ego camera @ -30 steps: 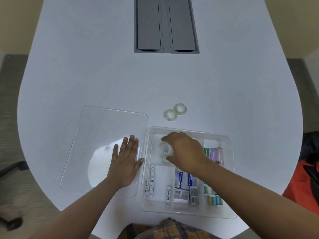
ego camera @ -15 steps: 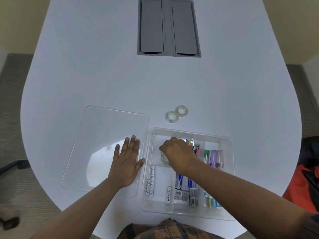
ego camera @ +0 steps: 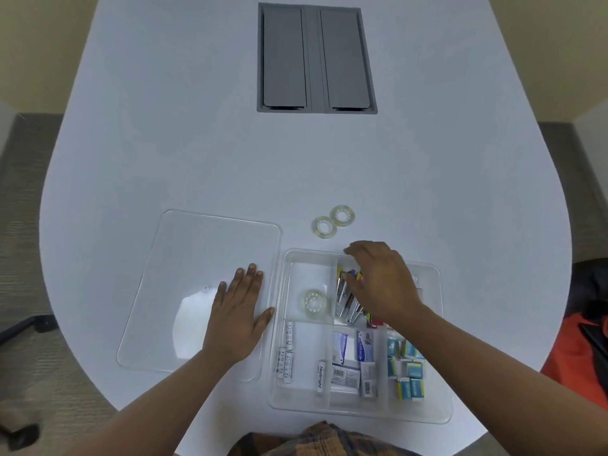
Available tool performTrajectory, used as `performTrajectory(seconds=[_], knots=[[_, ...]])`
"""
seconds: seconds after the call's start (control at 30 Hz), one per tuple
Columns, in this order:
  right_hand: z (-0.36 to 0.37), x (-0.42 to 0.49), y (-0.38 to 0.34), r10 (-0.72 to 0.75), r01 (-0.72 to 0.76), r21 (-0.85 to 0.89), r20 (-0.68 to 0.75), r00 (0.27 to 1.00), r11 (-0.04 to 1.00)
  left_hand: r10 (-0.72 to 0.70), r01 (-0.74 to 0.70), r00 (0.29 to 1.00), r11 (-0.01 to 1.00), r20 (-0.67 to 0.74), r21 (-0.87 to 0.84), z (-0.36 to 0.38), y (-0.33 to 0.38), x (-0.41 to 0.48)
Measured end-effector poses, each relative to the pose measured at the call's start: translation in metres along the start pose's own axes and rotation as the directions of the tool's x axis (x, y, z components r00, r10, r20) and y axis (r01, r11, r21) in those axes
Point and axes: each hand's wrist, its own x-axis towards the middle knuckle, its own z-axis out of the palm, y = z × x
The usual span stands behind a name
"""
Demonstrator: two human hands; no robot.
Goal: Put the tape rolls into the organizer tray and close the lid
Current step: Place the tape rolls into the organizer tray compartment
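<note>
A clear organizer tray point(ego camera: 441, 403) sits at the table's near edge. One clear tape roll point(ego camera: 315, 303) lies in its far-left compartment. Two more tape rolls point(ego camera: 324, 227) point(ego camera: 342, 215) lie side by side on the table just beyond the tray. The clear lid point(ego camera: 184, 258) lies flat to the tray's left. My left hand point(ego camera: 237, 315) rests flat on the lid's right part, fingers straight. My right hand point(ego camera: 381, 283) hovers over the tray's far middle compartment, fingers relaxed, holding nothing.
The tray also holds batteries point(ego camera: 285, 357), small boxes point(ego camera: 357, 360), blue packets point(ego camera: 408, 370) and metal clips point(ego camera: 347, 299). A grey cable hatch point(ego camera: 316, 59) is set into the table far ahead. A red bag point(ego camera: 579, 353) lies off the right edge.
My right hand let go of the tape roll in the far-left compartment and has moved right and away, toward the two rolls on the table. My left hand stayed on the lid.
</note>
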Motion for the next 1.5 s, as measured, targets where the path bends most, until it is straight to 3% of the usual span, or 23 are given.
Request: performTrajectory(seconds=[0.2, 0.33, 0.47, 0.63, 0.77, 0.9, 1.17, 1.33, 1.5], knots=[[0.018, -0.005, 0.020, 0.044, -0.038, -0.053, 0.112, 0.993, 0.998, -0.024, 0.023, 1.000, 0.999, -0.011, -0.023, -0.023, 0.006, 0.009], [0.028, -0.009, 0.025, 0.041, -0.041, -0.019, 0.032, 0.999, 0.999, -0.066, 0.046, 0.985, 0.991, -0.157, -0.128, -0.052, 0.022, 0.035], [0.034, -0.011, 0.028, 0.024, -0.025, -0.026, -0.016, 1.000, 0.999, -0.024, -0.022, 0.968, 0.983, -0.250, -0.182, -0.082, 0.059, 0.075], [0.040, -0.011, 0.032, 0.011, -0.012, -0.043, -0.027, 1.000, 0.999, 0.040, -0.050, 0.992, 0.995, -0.117, -0.083, -0.087, 0.109, 0.131], [0.043, -0.010, 0.033, 0.008, -0.010, -0.041, -0.040, 0.999, 0.999, -0.109, 0.109, 0.994, 0.992, -0.006, 0.057, -0.074, 0.131, 0.162], [0.045, -0.010, 0.034, 0.006, -0.009, -0.042, -0.049, 0.999, 0.999, -0.236, 0.230, 0.970, 0.969, 0.065, 0.087, -0.060, 0.135, 0.177], [0.051, -0.010, 0.036, -0.009, 0.005, -0.038, -0.100, 0.995, 0.999, -0.149, 0.144, 0.986, 0.987, 0.075, 0.071, -0.049, 0.138, 0.187], [0.050, -0.010, 0.036, -0.010, 0.006, -0.043, -0.097, 0.995, 0.999, -0.087, 0.075, 0.995, 0.978, 0.054, 0.193, -0.049, 0.137, 0.186], [0.050, -0.009, 0.036, -0.004, -0.002, -0.062, -0.097, 0.995, 0.998, -0.125, 0.125, 0.992, 0.992, -0.005, -0.014, -0.074, 0.131, 0.172]])
